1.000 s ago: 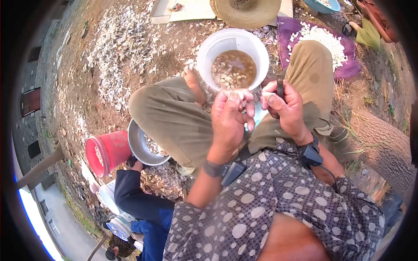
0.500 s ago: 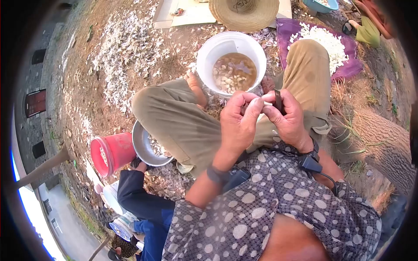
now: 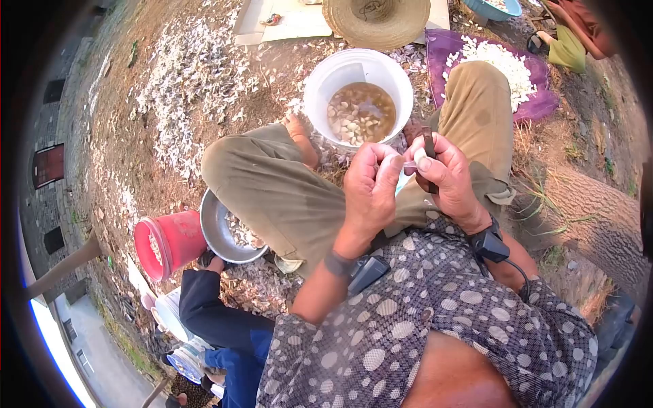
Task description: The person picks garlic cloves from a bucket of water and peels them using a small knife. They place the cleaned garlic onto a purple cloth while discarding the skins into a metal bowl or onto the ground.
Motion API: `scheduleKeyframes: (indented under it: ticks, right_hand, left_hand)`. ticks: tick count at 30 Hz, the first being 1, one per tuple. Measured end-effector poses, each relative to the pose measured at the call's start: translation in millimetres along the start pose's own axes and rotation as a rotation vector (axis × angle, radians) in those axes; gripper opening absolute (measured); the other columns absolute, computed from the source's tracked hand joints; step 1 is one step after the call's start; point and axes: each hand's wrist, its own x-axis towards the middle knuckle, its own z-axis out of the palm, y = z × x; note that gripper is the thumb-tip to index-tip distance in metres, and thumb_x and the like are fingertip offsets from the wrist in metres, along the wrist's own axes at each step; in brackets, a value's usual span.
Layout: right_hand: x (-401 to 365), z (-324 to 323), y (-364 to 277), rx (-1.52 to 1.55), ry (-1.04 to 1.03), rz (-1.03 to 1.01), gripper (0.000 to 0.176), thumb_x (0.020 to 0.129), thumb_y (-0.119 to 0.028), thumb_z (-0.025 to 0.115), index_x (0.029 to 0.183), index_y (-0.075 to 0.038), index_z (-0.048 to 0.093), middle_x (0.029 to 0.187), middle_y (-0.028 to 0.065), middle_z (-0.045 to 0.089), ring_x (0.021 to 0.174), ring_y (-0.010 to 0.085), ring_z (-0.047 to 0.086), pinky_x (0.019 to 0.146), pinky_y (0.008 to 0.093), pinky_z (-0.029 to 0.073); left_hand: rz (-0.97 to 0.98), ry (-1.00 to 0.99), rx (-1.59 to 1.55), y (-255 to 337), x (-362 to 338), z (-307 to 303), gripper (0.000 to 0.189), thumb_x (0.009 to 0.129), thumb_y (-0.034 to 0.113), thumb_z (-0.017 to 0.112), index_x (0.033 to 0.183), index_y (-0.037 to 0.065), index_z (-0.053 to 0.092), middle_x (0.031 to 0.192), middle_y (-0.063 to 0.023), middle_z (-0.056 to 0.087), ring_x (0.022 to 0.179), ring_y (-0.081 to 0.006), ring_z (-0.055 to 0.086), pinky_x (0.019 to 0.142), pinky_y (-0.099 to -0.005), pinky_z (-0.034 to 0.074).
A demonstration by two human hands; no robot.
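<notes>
My left hand (image 3: pixel 371 182) is closed in a pinch, thumb against bent finger, on a small pale garlic clove with purplish skin (image 3: pixel 409 166). My right hand (image 3: pixel 450 178) touches it from the other side. A short dark knife (image 3: pixel 429 143) is held in my right hand, crossing the fingers and pointing up. The fingers partly hide both clove and knife. Just beyond my hands stands a white bucket (image 3: pixel 313 102) with cloudy brownish water and peeled cloves (image 3: pixel 357 126) in it.
Peeled cloves (image 3: pixel 500 71) lie on a purple mesh cloth (image 3: pixel 442 44) at the right. A straw hat (image 3: pixel 401 27) is behind the bucket. At left are a metal basin (image 3: pixel 216 234), a red bucket (image 3: pixel 180 238) and scattered skins (image 3: pixel 194 88). A tree trunk (image 3: pixel 592 217) lies right; other people sit nearby.
My hands have shifted slightly, and the knife is now more upright, with more of it showing. Purplish skin now shows between the fingertips where a white piece was visible. The view has moved slightly.
</notes>
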Motion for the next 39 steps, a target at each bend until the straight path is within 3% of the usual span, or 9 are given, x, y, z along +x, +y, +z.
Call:
scheduleKeyframes:
  ticks: [2,6,10,15,21,24,29,34,39]
  right_hand:
    - [3.4,-1.2,-7.1,0.225,-0.023,0.061,0.02,0.098,-0.028,0.062,0.097,-0.01,0.055,0.089,0.0026,0.061,0.059,0.0,0.036,0.051,0.0158,0.03]
    - [6.9,-17.0,-12.3,0.442,0.003,0.117,0.025,0.099,-0.034,0.06,0.096,-0.01,0.054,0.085,0.0027,0.058,0.055,0.0031,0.031,0.045,0.0189,0.026]
    - [6.3,-44.7,-28.2,0.635,-0.047,0.1,0.028,0.1,-0.035,0.063,0.101,-0.009,0.052,0.078,-0.0022,0.049,0.056,0.0046,0.033,0.045,0.0194,0.025]
    - [8.2,-104.8,-79.6,0.432,0.087,-0.209,0.024,0.102,-0.03,0.063,0.101,-0.009,0.052,0.079,-0.0026,0.048,0.057,0.0045,0.034,0.046,0.0199,0.026]
    - [37.2,-226.6,-149.9,-0.518,0.725,-0.428,0.026,0.102,-0.029,0.065,0.111,-0.006,0.059,0.076,-0.007,0.05,0.062,0.0008,0.043,0.051,0.019,0.035]
    - [22.5,-239.2,-155.1,-0.418,0.838,-0.443,0.022,0.102,-0.024,0.064,0.114,-0.005,0.061,0.079,-0.0082,0.051,0.065,0.001,0.043,0.056,0.0193,0.036]
    - [-10.2,-139.8,-96.4,-0.449,0.715,-0.52,0.012,0.1,-0.011,0.061,0.11,-0.004,0.061,0.086,-0.0074,0.054,0.072,0.001,0.045,0.062,0.0206,0.04]
    - [-19.6,-32.0,-56.2,-0.468,0.21,-0.195,0.015,0.098,-0.01,0.062,0.109,-0.001,0.058,0.086,0.0013,0.062,0.078,0.0073,0.059,0.071,0.0269,0.05]
    - [-18.9,19.2,-16.0,-0.481,0.093,-0.084,0.027,0.096,-0.015,0.068,0.118,-0.001,0.058,0.104,0.0121,0.07,0.098,0.0158,0.068,0.084,0.0329,0.054]
  left_hand:
    - [0.0,-0.017,-0.027,-3.1,-1.4,-3.3,0.009,0.101,0.01,0.061,0.098,0.002,0.057,0.088,-0.0001,0.061,0.077,-0.0045,0.051,0.067,-0.0211,0.044]
    - [0.04,-0.007,-0.06,-6.8,0.6,-4.2,0.016,0.104,0.02,0.061,0.099,0.006,0.055,0.077,0.0054,0.05,0.056,-0.0004,0.038,0.047,-0.0191,0.029]
    - [-0.192,0.102,-0.171,-0.9,4.2,-8.0,0.017,0.106,0.023,0.056,0.098,0.007,0.057,0.076,0.0032,0.05,0.052,-0.0016,0.035,0.043,-0.0194,0.028]
    - [-0.422,0.129,-0.186,-13.2,4.7,-20.2,0.022,0.107,0.026,0.052,0.098,0.007,0.059,0.077,0.0006,0.052,0.05,-0.0026,0.032,0.041,-0.0194,0.027]
    - [-0.555,0.08,-0.182,-15.5,5.6,-20.1,0.018,0.105,0.011,0.05,0.115,0.001,0.06,0.093,-0.0044,0.059,0.07,-0.0099,0.051,0.056,-0.0254,0.044]
    - [-0.523,0.081,-0.158,-17.2,10.9,-17.1,0.021,0.103,0.005,0.05,0.121,-0.003,0.058,0.101,-0.0061,0.059,0.077,-0.0129,0.056,0.063,-0.0295,0.053]
    - [-0.505,0.029,-0.208,4.4,13.0,0.6,0.023,0.1,0.003,0.056,0.123,-0.002,0.057,0.102,-0.0076,0.06,0.08,-0.0141,0.058,0.069,-0.0331,0.058]
    - [-0.506,-0.04,-0.363,15.5,9.8,11.4,0.02,0.099,0.009,0.062,0.117,0.001,0.056,0.096,-0.0059,0.062,0.075,-0.0124,0.059,0.063,-0.0296,0.054]
    - [-0.333,-0.034,-0.532,-2.2,-2.6,0.1,0.014,0.099,0.013,0.064,0.109,0.005,0.057,0.091,-0.0053,0.064,0.069,-0.0104,0.057,0.054,-0.0235,0.045]
